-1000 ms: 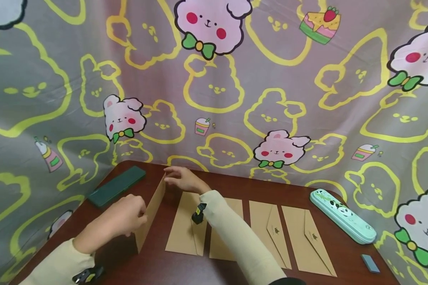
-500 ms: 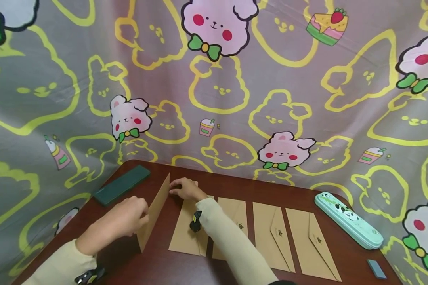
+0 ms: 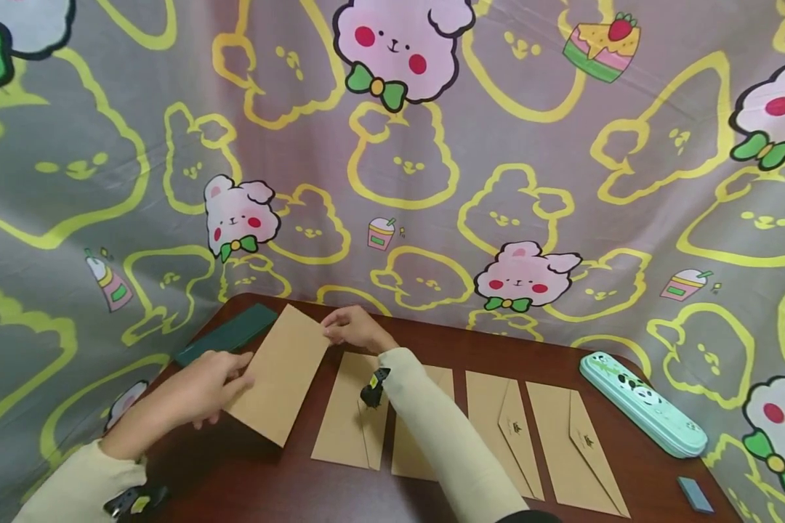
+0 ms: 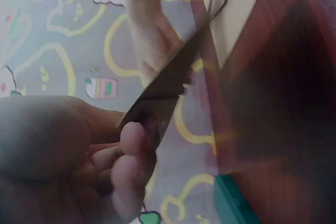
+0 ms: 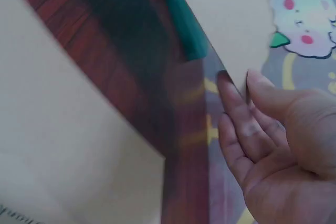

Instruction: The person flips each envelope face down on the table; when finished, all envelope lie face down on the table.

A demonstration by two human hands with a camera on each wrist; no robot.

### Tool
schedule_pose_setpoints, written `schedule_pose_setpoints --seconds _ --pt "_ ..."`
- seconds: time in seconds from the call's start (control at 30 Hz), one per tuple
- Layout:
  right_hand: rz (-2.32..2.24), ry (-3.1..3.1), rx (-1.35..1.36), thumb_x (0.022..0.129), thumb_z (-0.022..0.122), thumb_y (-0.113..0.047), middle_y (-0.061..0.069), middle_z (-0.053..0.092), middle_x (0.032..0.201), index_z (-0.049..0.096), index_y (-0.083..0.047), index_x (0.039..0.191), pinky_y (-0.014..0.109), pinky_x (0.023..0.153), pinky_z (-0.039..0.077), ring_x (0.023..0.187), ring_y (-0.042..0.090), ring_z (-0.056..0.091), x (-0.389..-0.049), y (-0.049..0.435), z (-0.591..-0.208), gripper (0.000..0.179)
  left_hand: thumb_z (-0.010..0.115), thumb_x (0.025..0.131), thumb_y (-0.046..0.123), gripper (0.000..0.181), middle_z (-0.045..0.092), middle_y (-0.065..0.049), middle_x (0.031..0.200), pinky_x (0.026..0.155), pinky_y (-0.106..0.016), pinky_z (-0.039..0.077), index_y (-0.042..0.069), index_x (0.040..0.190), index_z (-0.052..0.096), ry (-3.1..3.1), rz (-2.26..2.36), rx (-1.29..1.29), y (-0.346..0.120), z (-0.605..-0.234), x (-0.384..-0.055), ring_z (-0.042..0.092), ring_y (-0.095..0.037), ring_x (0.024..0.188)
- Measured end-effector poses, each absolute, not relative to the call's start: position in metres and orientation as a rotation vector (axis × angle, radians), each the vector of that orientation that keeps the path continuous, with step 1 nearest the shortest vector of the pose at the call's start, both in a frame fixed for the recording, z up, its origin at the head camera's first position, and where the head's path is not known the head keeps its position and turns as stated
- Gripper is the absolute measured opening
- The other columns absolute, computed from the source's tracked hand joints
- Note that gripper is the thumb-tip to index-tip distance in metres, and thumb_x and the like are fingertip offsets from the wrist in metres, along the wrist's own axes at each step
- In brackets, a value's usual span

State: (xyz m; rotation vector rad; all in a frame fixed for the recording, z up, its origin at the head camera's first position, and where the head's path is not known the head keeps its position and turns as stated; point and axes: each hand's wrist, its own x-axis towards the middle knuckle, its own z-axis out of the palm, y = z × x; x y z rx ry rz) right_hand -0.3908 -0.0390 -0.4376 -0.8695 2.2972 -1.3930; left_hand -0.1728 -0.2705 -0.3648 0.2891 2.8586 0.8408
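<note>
A brown kraft envelope [image 3: 281, 374] is held tilted above the left part of the table, its plain face toward the head camera. My left hand [image 3: 209, 385] pinches its left edge; in the left wrist view the thumb and curled fingers [image 4: 134, 140] grip the paper from both sides. At the far right corner my right hand [image 3: 356, 328] pinches it between thumb and fingers, plain in the right wrist view, where the envelope [image 5: 231, 19] runs up from the fingertips. Right of it lies another envelope [image 3: 347, 421], flap side up, partly under the right wrist.
More envelopes lie in a row, one [image 3: 425, 436] partly hidden by the right sleeve, then two [image 3: 497, 428] [image 3: 572, 436] with printed flaps. A dark green case [image 3: 225, 334] sits at back left. A mint panda pencil case [image 3: 641, 403] and a small blue block [image 3: 695, 495] are at right.
The envelope has turned from standing nearly edge-on to showing its broad face. The right hand has taken hold of its far corner again, and the left hand has shifted slightly left.
</note>
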Motion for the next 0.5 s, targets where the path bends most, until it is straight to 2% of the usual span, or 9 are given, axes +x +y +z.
schedule_pose_setpoints --seconds 0.03,0.07,0.17,0.23,0.33,0.43,0.5 --pt "-1.417 2.293 -0.851 0.097 0.071 -0.013 0.014 0.078 0.100 0.076 -0.004 0.109 0.037 0.083 0.062 0.081 0.015 0.073 -0.392 -0.039 -0.434 0.016 0.060 0.104 0.024 0.065 0.056 -0.003 0.063 0.037 -0.034 0.048 -0.014 0.151 0.037 2.831 0.865 0.292 -0.273 -0.366 -0.174 0.054 -0.019 0.039" --pt "-1.439 2.291 -0.829 0.096 0.072 -0.013 0.014 0.078 0.100 0.076 -0.004 0.108 0.037 0.083 0.062 0.080 0.013 0.072 -0.392 -0.039 -0.432 0.016 0.062 0.103 0.027 0.073 0.057 -0.004 0.068 0.038 -0.036 0.048 -0.015 0.154 0.030 2.799 0.879 0.314 -0.276 -0.368 -0.174 0.053 -0.019 0.039" --pt "-1.461 2.314 -0.790 0.094 0.074 -0.014 0.012 0.078 0.098 0.078 -0.004 0.107 0.036 0.081 0.062 0.076 0.010 0.070 -0.392 -0.040 -0.427 0.016 0.076 0.093 0.035 0.101 0.059 -0.009 0.089 0.039 -0.037 0.049 -0.015 0.157 0.016 2.701 0.889 0.319 -0.281 -0.377 -0.175 0.052 -0.019 0.041" --pt "-1.446 2.344 -0.793 0.094 0.075 -0.014 0.012 0.079 0.099 0.079 -0.005 0.107 0.034 0.079 0.061 0.075 0.010 0.070 -0.392 -0.042 -0.428 0.016 0.085 0.084 0.036 0.117 0.059 -0.017 0.105 0.040 -0.039 0.049 -0.016 0.157 0.010 2.660 0.886 0.316 -0.282 -0.385 -0.175 0.053 -0.020 0.044" --pt "-1.400 2.409 -0.803 0.094 0.075 -0.015 0.011 0.080 0.100 0.079 -0.006 0.106 0.032 0.077 0.061 0.075 0.011 0.071 -0.391 -0.045 -0.432 0.016 0.090 0.077 0.035 0.123 0.054 -0.032 0.131 0.063 -0.045 0.057 -0.019 0.155 0.012 2.699 0.770 0.347 -0.284 -0.395 -0.178 0.067 -0.029 0.078" --pt "-1.322 2.486 -0.800 0.094 0.075 -0.017 0.008 0.080 0.099 0.080 -0.008 0.106 0.029 0.074 0.060 0.077 0.011 0.073 -0.388 -0.047 -0.437 0.015 0.090 0.077 0.035 0.119 0.048 -0.036 0.143 0.094 -0.054 0.050 -0.022 0.152 0.017 2.740 0.672 0.397 -0.286 -0.406 -0.183 0.059 -0.037 0.116" --pt "-1.244 2.542 -0.814 0.094 0.075 -0.017 0.007 0.080 0.096 0.079 -0.008 0.108 0.028 0.072 0.059 0.078 0.011 0.073 -0.383 -0.050 -0.442 0.017 0.089 0.078 0.034 0.116 0.050 -0.037 0.142 0.103 -0.059 0.044 -0.023 0.151 0.019 2.742 0.641 0.417 -0.288 -0.413 -0.186 0.052 -0.042 0.128"
